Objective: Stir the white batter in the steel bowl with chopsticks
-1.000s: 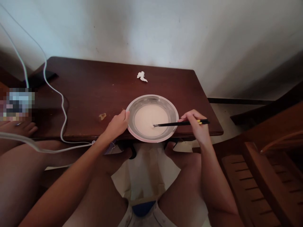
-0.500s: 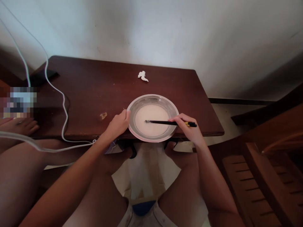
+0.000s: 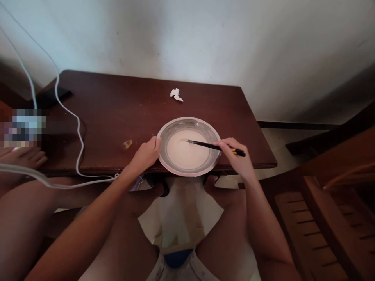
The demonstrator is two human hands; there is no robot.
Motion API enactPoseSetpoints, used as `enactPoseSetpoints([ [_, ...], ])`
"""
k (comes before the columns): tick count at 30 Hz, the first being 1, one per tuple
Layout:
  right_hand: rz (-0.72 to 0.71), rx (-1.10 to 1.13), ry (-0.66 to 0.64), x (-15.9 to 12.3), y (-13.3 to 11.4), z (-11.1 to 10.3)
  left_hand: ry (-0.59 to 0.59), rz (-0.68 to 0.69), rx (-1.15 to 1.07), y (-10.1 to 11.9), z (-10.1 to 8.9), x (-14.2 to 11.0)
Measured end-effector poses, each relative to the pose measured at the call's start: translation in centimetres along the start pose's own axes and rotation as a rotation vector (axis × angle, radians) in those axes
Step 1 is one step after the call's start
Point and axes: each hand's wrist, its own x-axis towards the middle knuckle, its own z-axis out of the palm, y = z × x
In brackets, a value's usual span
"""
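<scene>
A round metal basin (image 3: 164,156) holds a milky white liquid (image 3: 187,154) at the front edge of the dark wooden table (image 3: 111,101). My left hand (image 3: 148,151) is closed on the basin's left rim. In my right hand (image 3: 235,154) are black chopsticks (image 3: 205,144) with yellow marks near their back ends. They slant over the right rim, and their tips are in the liquid near the middle of the basin. My right fingers are wrapped round them, close beside the rim.
A crumpled white tissue (image 3: 176,95) lies behind the basin, and a small brownish scrap (image 3: 127,144) to its left. White cables (image 3: 78,128) cross the table's left side. Another person's hand (image 3: 27,158) rests at far left. A slatted wooden chair (image 3: 310,218) stands right.
The chopstick tips have moved away from me and slightly right through the liquid, and the chopsticks slant more. My left hand and the basin have stayed in place.
</scene>
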Motion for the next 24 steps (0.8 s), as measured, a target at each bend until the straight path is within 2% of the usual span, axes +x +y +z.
enactPoseSetpoints([
  [2, 0.037, 0.021, 0.146, 0.0, 0.1, -0.6, -0.032, -0.016, 0.035, 0.0, 0.0, 0.1],
  [4, 0.077, 0.090, 0.206, -0.1, 0.1, -0.9, -0.054, -0.027, 0.058, 0.1, 0.1, 0.1],
  [5, 0.091, 0.119, 0.183, -0.1, 0.0, -0.8, -0.055, -0.028, 0.059, 0.1, 0.1, 0.1],
  [7, 0.090, 0.130, 0.053, -0.2, -0.2, -0.2, -0.055, -0.027, 0.063, 0.2, 0.0, 0.1],
  [10, 0.029, 0.035, -0.095, -0.1, -0.3, 0.4, -0.053, -0.026, 0.069, 0.3, -0.1, 0.0],
  [11, 0.012, 0.003, -0.086, -0.1, -0.3, 0.4, -0.054, -0.026, 0.070, 0.3, -0.1, -0.1],
  [13, 0.009, -0.007, 0.016, -0.1, -0.1, -0.2, -0.057, -0.023, 0.071, 0.3, -0.1, -0.1],
  [16, 0.048, 0.077, 0.160, -0.1, 0.0, -0.9, -0.051, -0.017, 0.073, 0.2, 0.0, 0.0],
  [18, 0.067, 0.121, 0.115, -0.2, -0.2, -0.7, -0.044, -0.020, 0.073, 0.2, 0.0, 0.1],
  [22, 0.028, 0.062, -0.118, -0.2, -0.4, 0.4, -0.040, -0.022, 0.079, 0.3, 0.0, 0.0],
  [24, 0.007, 0.002, -0.072, -0.1, -0.2, 0.3, -0.038, -0.016, 0.083, 0.4, -0.1, 0.0],
])
